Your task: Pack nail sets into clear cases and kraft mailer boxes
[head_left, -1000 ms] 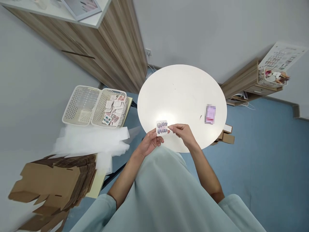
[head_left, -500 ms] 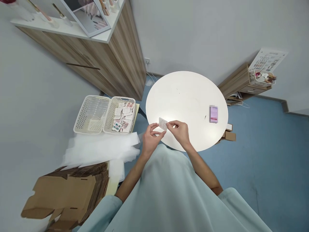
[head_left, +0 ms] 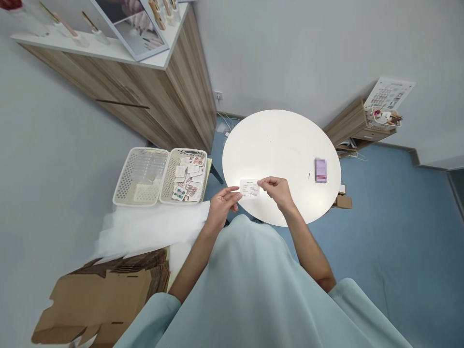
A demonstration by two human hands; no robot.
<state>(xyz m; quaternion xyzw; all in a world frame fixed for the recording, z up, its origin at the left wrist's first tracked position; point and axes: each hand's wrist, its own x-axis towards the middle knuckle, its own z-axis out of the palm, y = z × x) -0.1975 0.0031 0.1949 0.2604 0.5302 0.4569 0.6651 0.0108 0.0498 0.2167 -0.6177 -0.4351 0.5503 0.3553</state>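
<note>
A small white card with rows of print faces up over the near edge of the white oval table. Its right upper corner is pinched between the thumb and finger of my right hand. At the card's left edge, the thumb and forefinger of my left hand close on it, with the other fingers loosely curled. To the left, similar small cards lie jumbled in a white perforated basket.
A purple box sits on the table's right side. Beside the basket is another white basket holding clear plastic pieces. White sheets and flattened cardboard boxes are stacked at lower left. A wooden cabinet stands behind.
The card has turned from tilted to nearly level, its printed side now facing me. My right hand has shifted slightly right, and my left fingers have moved to the card's left edge.
</note>
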